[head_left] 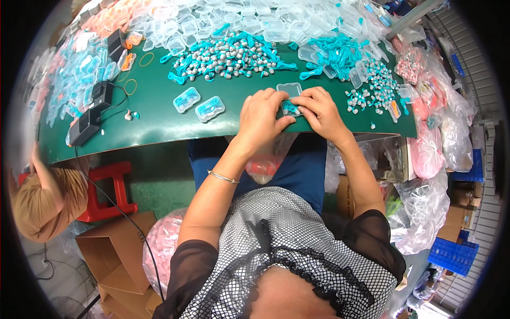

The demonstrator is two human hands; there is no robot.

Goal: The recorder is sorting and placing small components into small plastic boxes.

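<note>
At the near edge of the green table (154, 117) I have a small clear plastic case (289, 89), its lid standing open away from me. A teal cord (289, 107) lies bunched inside it. My left hand (261, 118) grips the case's left side, thumb at the front. The bent fingers of my right hand (325, 115) pinch at the cord over the case; the fingertips partly hide it. To the left lie two closed cases, one (186, 99) behind the other (210, 109), both with teal cord inside.
Beyond my hands sit a pile of grey-and-teal plugs (228, 58), teal cord bundles (340, 53) and heaped clear cases (255, 24). More plugs (380, 85) lie right. Black boxes (85, 126) with a cable stand left. A person (50, 196) is beside a red stool (109, 191).
</note>
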